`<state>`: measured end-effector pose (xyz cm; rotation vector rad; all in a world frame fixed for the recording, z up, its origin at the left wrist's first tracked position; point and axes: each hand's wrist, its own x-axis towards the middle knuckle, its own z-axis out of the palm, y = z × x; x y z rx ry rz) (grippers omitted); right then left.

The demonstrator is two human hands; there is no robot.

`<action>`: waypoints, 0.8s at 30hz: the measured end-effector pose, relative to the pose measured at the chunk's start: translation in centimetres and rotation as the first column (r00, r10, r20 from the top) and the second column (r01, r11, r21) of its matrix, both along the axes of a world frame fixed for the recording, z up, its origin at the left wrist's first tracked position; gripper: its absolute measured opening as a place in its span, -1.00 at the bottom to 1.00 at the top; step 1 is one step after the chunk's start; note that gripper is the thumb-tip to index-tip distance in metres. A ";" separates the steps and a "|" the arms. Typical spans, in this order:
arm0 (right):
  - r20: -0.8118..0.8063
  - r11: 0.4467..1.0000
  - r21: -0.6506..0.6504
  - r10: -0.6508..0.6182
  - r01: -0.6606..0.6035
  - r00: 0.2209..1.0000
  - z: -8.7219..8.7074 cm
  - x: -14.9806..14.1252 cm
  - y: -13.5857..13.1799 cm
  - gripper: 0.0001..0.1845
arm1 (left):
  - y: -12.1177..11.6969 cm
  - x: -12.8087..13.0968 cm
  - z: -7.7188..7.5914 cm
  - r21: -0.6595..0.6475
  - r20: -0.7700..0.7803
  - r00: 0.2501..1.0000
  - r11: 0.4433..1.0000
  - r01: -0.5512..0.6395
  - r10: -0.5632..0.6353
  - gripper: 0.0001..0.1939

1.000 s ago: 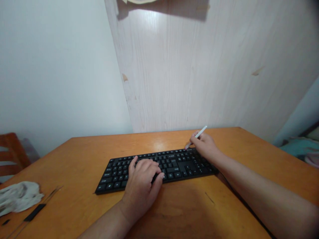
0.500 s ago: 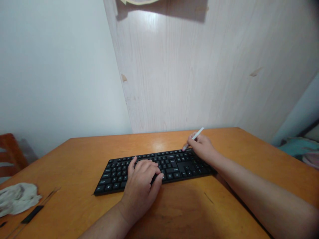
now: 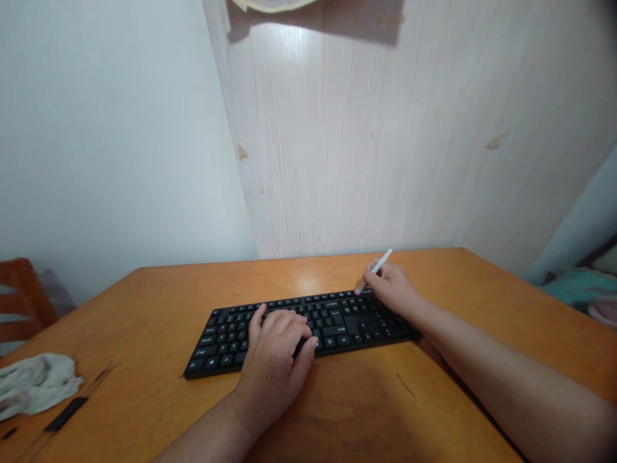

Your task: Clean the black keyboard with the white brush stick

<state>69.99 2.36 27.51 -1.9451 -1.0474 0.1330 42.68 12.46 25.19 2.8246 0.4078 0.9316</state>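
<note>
A black keyboard lies at a slight slant on the wooden table. Across its left-middle keys rests my left hand, palm down, fingers spread with the thumb apart; it hides the keys beneath. Over the keyboard's upper right, my right hand is closed around a slim white pen-shaped stick. The stick tilts, its upper end pointing up and right. Its lower end is down by the top row of keys, and I cannot make out what kind of tip it has.
On the wooden table, a crumpled whitish cloth lies at the left. Beside it is a thin wire-like item with a black middle piece. A wooden chair stands past the left edge. A wall panel rises behind the table.
The stick in my right hand has tilted slightly more upright, its lower end shifting a little to the right along the top keys. My left hand stays on the keyboard.
</note>
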 end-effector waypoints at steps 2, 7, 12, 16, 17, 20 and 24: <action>0.017 1.000 -0.005 -0.028 0.028 0.999 0.1 0.2 -0.1 -0.88 | 0.0 0.0 0.0 -0.002 -0.003 1.000 1.000 -0.001 0.001 -0.90; -0.122 0.992 0.127 0.045 -0.029 0.991 1.1 -1.0 -0.3 -0.91 | -0.2 0.0 0.1 0.005 0.007 1.000 1.000 -0.005 0.005 -0.89; -0.323 0.956 0.201 0.270 -0.213 0.907 2.1 -4.6 -0.4 -0.85 | -0.8 -0.1 0.7 0.001 0.055 0.998 1.000 -0.010 0.010 -0.87; -0.354 0.930 0.191 0.365 -0.315 0.861 2.5 -7.3 -0.8 -0.78 | -1.2 -0.2 0.9 0.005 0.094 0.996 1.000 0.001 -0.002 -0.72; -0.370 0.915 0.199 0.401 -0.350 0.838 2.5 -7.8 -0.9 -0.76 | -1.3 -0.2 1.0 0.002 0.093 0.996 1.000 0.009 -0.009 -0.68; -0.398 0.882 0.234 0.471 -0.409 0.787 2.3 -9.3 -1.2 -0.72 | -1.7 -0.3 1.3 -0.011 0.074 0.997 0.999 0.037 -0.036 -0.65; -0.444 0.863 0.248 0.505 -0.441 0.740 2.1 -10.8 -1.4 -0.64 | -2.0 -0.4 1.8 -0.018 0.007 0.999 0.999 0.051 -0.051 -0.77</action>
